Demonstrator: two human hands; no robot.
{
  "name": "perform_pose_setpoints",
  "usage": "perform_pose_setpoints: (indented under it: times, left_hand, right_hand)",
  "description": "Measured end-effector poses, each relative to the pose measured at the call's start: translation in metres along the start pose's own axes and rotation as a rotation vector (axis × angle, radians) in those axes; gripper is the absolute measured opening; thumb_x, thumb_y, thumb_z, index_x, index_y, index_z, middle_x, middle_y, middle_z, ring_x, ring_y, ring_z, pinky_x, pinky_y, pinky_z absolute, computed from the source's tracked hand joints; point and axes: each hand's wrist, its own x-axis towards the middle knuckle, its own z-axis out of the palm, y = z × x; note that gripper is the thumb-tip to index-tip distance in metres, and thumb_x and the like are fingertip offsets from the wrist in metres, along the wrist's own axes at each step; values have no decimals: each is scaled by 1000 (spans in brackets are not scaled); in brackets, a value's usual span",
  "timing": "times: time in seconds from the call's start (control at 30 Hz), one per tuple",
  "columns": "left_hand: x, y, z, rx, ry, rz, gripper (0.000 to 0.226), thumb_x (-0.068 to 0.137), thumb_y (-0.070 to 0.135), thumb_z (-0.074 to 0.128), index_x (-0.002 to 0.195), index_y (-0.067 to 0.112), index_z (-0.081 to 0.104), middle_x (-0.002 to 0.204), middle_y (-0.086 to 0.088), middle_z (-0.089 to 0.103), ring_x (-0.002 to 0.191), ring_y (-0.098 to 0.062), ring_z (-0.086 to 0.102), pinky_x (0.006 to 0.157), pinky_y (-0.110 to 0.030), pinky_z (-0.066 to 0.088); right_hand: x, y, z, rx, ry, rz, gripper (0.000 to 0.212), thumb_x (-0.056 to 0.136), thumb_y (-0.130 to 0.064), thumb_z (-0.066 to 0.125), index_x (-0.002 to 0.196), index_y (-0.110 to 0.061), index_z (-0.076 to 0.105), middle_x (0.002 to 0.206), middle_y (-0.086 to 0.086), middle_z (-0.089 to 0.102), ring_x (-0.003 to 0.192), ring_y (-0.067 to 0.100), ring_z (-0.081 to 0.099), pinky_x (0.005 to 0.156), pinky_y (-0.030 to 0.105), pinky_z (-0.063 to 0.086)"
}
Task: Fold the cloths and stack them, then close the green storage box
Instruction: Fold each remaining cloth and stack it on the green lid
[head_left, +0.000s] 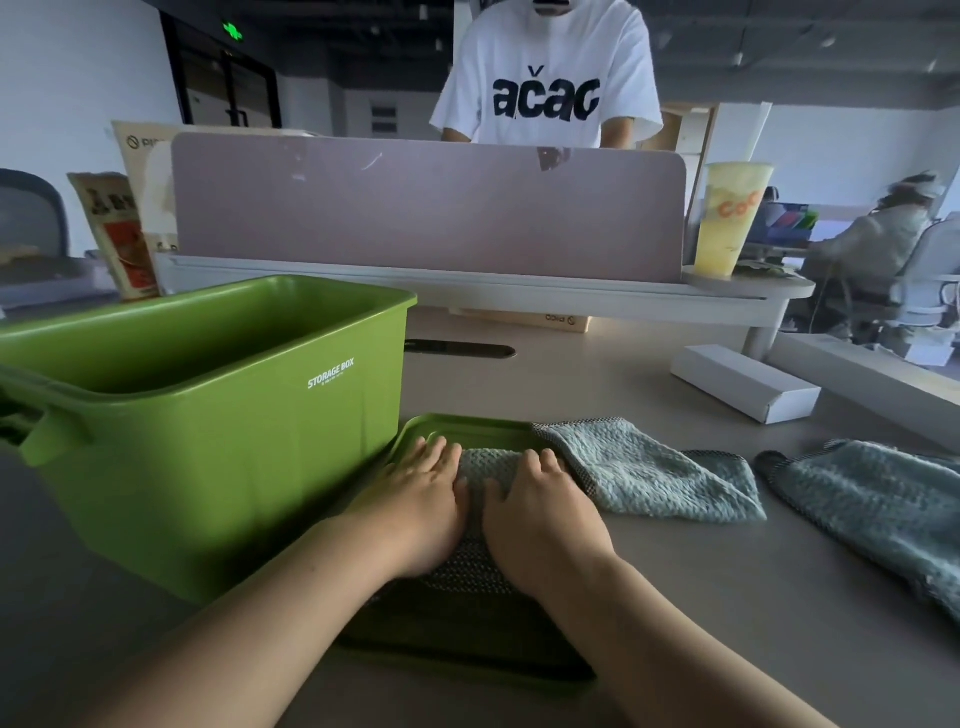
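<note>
A mauve divider panel (426, 208) is mounted at the back of the grey tabletop (675, 571). A yellow drink cup (727, 218) is set on the ledge (748, 285) at its right end. A white carton (743, 382) is laid nearby on the tabletop. Behind the panel, a person in a white T-shirt (545, 78) is seen. A printed paper bag (117, 234) is propped far left.

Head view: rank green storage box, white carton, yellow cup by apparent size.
1. green storage box: largest by far, though also nearest the camera.
2-3. white carton and yellow cup: they look about alike in the frame, and the cup stands farther back, so unranked.
</note>
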Motion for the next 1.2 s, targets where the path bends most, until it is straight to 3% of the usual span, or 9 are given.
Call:
perform_pose_setpoints:
  times: [0.13, 0.37, 0.5, 0.67, 0.8, 0.9, 1.0, 1.1, 1.2]
  left_hand:
    - [-4, 17, -15, 177, 164, -32, 48, 99, 25, 31, 144, 7, 29, 152, -9, 31, 145, -26, 16, 116, -43, 21]
    - [-2, 82, -23, -211, 507, 104, 41, 87, 1, 50, 125, 9, 59, 129, -9, 60, 119, -24, 55, 96, -29, 44]
    - [10, 110, -15, -469, 521, 122, 35, 85, 5, 50, 111, 17, 71, 111, -4, 71, 100, -19, 64, 88, -24, 49]
    - [18, 114, 7, -437, 419, 172, 27, 84, 11, 54, 95, 25, 74, 95, 4, 73, 86, -16, 66, 74, -23, 51]
    - [21, 108, 12, -432, 393, 247, 22, 83, 8, 56, 89, 21, 74, 85, 5, 72, 78, -12, 65, 68, -26, 54]
    - [21, 106, 11, -588, 461, 229, 21, 87, 12, 59, 97, 24, 73, 89, 10, 71, 76, -1, 63, 62, -3, 44]
    - [23, 105, 8, -942, 446, 95, 21, 88, 20, 62, 108, 25, 68, 95, 6, 74, 80, -7, 69, 75, -16, 53]
    - [19, 108, -1, -1535, 139, -25, 13, 87, 18, 65, 100, 21, 65, 86, -5, 74, 74, -17, 73, 71, -35, 58]
    - [15, 113, -5, -1704, -69, 18, 16, 91, 23, 57, 91, 14, 70, 90, -9, 76, 79, -21, 73, 72, -36, 58]
  right_hand:
    - [-4, 18, -26, -109, 259, -161, 36, 87, -21, 45, 121, -12, 50, 126, 8, 51, 118, 26, 43, 96, 33, 34]
    - [6, 70, -40, -183, 312, 94, 52, 85, -21, 54, 133, -14, 35, 131, 12, 40, 124, 32, 36, 99, 36, 33]
    - [20, 96, -43, -79, 290, 202, 40, 88, -23, 53, 125, -10, 45, 128, 14, 47, 121, 32, 40, 95, 36, 36]
    - [32, 126, -48, -78, 274, -25, 24, 85, -26, 59, 105, -14, 62, 109, 9, 59, 108, 29, 50, 83, 31, 38]
    - [29, 126, -60, 233, 409, -23, 16, 83, -25, 67, 74, -13, 62, 69, 1, 57, 67, 20, 50, 56, 30, 31]
    - [25, 119, -68, 469, 474, -9, 31, 81, -32, 67, 66, -10, 51, 55, 0, 51, 54, 14, 40, 50, 25, 33]
    - [16, 106, -77, 882, 423, -34, 21, 77, -25, 64, 82, -4, 62, 75, 21, 64, 67, 19, 53, 63, 33, 43]
    - [8, 98, -85, 1260, 257, 5, 13, 83, -8, 59, 92, -2, 68, 95, 25, 70, 84, 36, 67, 76, 48, 53]
    - [6, 94, -90, 1471, 53, 44, 33, 86, -20, 53, 107, 2, 66, 108, 26, 68, 99, 38, 65, 91, 48, 48]
